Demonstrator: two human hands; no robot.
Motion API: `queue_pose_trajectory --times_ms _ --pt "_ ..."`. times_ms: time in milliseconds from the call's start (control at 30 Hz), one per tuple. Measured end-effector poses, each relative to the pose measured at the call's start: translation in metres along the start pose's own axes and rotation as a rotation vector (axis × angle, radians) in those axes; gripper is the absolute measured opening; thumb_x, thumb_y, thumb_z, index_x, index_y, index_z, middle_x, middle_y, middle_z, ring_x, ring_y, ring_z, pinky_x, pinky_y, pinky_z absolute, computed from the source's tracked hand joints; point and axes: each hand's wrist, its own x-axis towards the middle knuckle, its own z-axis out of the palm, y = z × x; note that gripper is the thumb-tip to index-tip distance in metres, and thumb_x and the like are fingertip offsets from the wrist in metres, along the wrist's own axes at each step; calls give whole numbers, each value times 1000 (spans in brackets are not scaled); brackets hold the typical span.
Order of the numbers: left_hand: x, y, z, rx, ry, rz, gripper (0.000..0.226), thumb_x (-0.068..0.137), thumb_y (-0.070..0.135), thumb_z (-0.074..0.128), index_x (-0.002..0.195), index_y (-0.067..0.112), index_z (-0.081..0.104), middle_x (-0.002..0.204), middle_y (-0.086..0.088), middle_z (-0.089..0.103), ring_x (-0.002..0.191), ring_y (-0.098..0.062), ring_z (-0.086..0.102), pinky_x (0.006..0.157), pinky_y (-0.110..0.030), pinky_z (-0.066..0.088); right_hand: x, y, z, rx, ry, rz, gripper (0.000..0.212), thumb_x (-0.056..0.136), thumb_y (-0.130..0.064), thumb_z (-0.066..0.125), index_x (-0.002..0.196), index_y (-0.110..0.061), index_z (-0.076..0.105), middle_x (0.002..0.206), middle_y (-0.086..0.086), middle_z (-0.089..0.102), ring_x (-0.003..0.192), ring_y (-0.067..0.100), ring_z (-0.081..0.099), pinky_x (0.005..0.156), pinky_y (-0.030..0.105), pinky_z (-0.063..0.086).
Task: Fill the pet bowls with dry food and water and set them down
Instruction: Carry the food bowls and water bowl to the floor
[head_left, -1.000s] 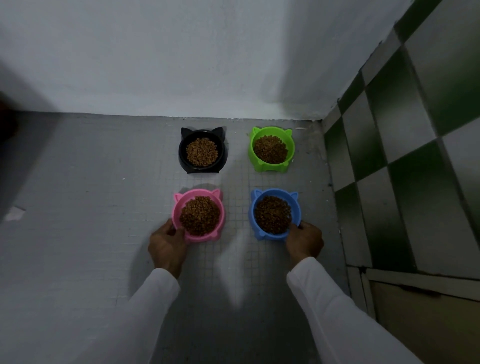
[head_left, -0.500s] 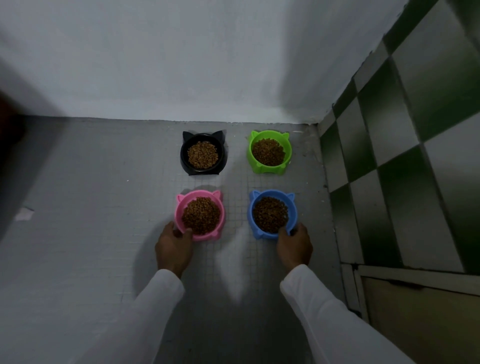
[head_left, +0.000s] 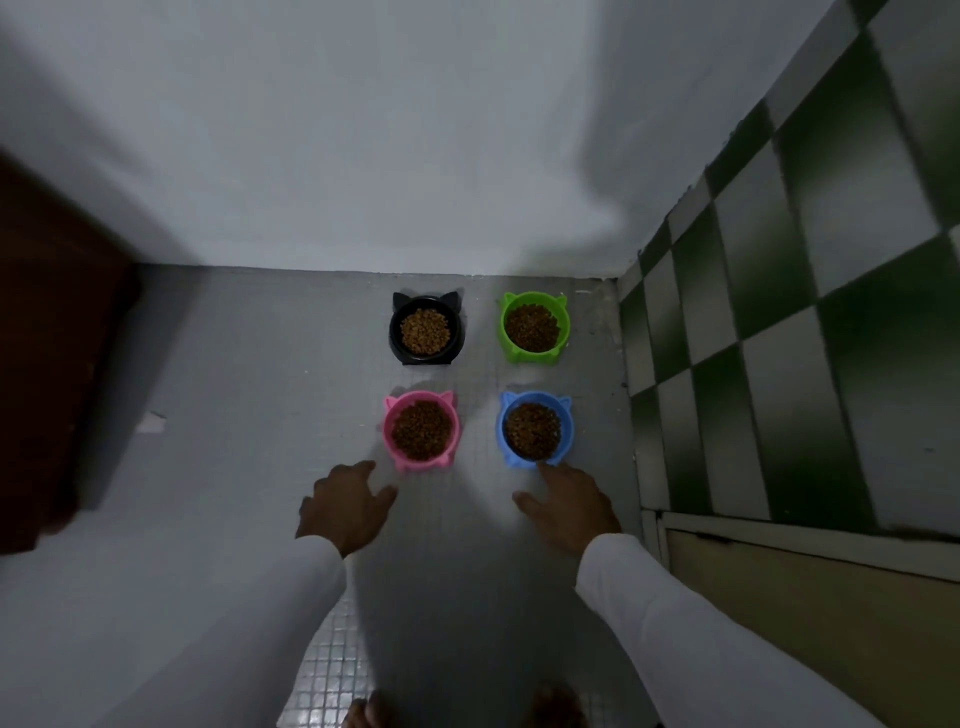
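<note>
Four cat-eared bowls of brown dry food stand in a square on the grey tiled floor. The black bowl (head_left: 397, 340) is back left and the green bowl (head_left: 508, 343) back right. The pink bowl (head_left: 388, 434) is front left, the blue bowl (head_left: 503, 434) front right. My left hand (head_left: 345, 506) hovers just below and left of the pink bowl, fingers spread, holding nothing. My right hand (head_left: 569, 501) lies below the blue bowl, with a fingertip close to or at its near rim and nothing in its grasp.
A white wall (head_left: 415, 156) runs behind the bowls. A green-and-white checkered tiled wall (head_left: 779, 312) closes the right side, with a beige panel (head_left: 805, 613) low down. A dark brown object (head_left: 52, 364) stands at the left. A small white scrap (head_left: 150, 422) lies on the floor.
Both hands have let go of the pink and blue bowls and drawn back toward me. The view has pulled back and up, so the bowls look farther away.
</note>
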Motion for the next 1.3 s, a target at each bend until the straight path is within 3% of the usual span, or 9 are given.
queue_pose_trajectory --times_ms 467,767,967,1133,1300 --pt "-224 41 -159 98 12 90 61 100 58 51 152 25 46 152 -6 51 138 -30 48 116 -49 36 -208 -69 -149 -204 -40 -125 75 95 -70 40 157 -28 29 165 6 25 152 30 19 123 52 16" --pt "-343 71 -274 81 81 146 62 100 60 52 151 27 46 154 -5 49 138 -30 49 116 -50 38 -336 -120 -255 -157 42 -150 74 94 -67 47 155 -27 35 161 4 34 151 31 24 122 53 20" --pt "-410 91 -341 57 188 254 64 97 61 56 150 25 49 153 -5 51 137 -28 50 115 -50 39 -410 -154 -318 -185 158 -199 70 90 -70 46 146 -28 45 147 4 48 137 29 40 114 53 32" --pt "-454 109 -392 51 293 352 65 95 62 58 148 26 52 152 -4 52 137 -28 50 114 -49 40 -463 -176 -369 -198 252 -243 79 91 -73 42 155 -28 35 164 6 27 153 31 18 121 57 16" --pt "-491 128 -434 47 356 450 66 95 62 58 149 25 52 154 -5 49 141 -27 46 116 -48 39 -500 -191 -411 -217 374 -280 81 90 -76 41 157 -34 28 168 3 17 155 28 10 123 55 12"
